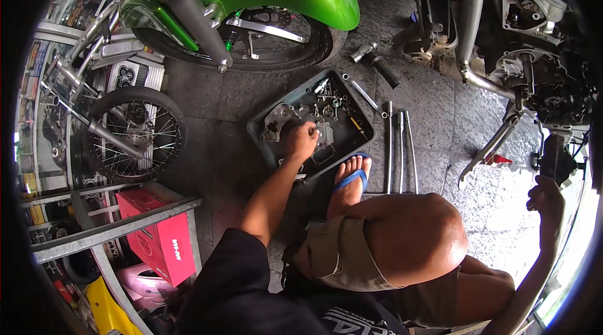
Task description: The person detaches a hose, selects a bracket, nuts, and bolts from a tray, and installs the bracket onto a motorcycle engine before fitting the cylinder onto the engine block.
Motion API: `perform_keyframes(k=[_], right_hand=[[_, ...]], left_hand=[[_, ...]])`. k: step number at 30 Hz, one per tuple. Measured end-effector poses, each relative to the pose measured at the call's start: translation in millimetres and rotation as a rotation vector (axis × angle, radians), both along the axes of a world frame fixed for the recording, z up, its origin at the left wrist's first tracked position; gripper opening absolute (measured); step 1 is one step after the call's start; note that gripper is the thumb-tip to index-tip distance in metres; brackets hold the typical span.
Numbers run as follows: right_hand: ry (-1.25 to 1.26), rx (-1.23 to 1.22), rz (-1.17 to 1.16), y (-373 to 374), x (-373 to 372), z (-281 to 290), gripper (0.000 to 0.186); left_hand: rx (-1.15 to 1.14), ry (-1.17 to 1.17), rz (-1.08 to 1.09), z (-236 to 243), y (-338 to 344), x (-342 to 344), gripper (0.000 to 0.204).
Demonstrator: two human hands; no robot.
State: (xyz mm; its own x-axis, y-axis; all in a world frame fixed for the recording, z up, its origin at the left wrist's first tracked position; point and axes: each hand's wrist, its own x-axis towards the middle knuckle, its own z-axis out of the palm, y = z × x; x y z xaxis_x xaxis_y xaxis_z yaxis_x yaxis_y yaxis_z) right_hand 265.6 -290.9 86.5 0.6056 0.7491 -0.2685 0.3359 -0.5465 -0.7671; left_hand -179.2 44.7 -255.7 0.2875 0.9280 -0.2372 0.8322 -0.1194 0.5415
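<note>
While you crouch with a knee raised, one spoked wheel shows at your far left, and one red box sits behind a metal rack bar. Toward the middle, one dark tray rests on the floor, its raised walls probably meant to keep loose pieces from scattering. Inside it, one cast cover lies left of your left hand, whose fingers are bunched low over the contents; what they pinch, if anything, you cannot tell from here. Small parts lie beyond them, too crowded to count, and one yellow piece lies near the right wall. Your one visible foot, in a blue sandal, stands just beside the tray. Next come one wrench and three long bars, the bars nearly parallel, perhaps so each lifts singly. Far right, your right hand is near a black engine part, fingers curled; whether they grasp it is unclear.
</note>
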Motion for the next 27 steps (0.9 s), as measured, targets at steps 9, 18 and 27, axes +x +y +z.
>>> perform_keyframes(k=[9,18,27], right_hand=[[-0.020,-0.060,-0.058,-6,-8,5,0.054],[-0.054,-0.108,-0.078,-2,-3,5,0.057],[0.007,-0.083,-0.037,8,-3,-2,0.057]], left_hand=[[0.281,-0.068,0.013,-8,4,69,0.035],[0.333,-0.185,-0.271,-4,0,92,0.020],[0.352,-0.210,-0.416,-13,-31,87,0.018]])
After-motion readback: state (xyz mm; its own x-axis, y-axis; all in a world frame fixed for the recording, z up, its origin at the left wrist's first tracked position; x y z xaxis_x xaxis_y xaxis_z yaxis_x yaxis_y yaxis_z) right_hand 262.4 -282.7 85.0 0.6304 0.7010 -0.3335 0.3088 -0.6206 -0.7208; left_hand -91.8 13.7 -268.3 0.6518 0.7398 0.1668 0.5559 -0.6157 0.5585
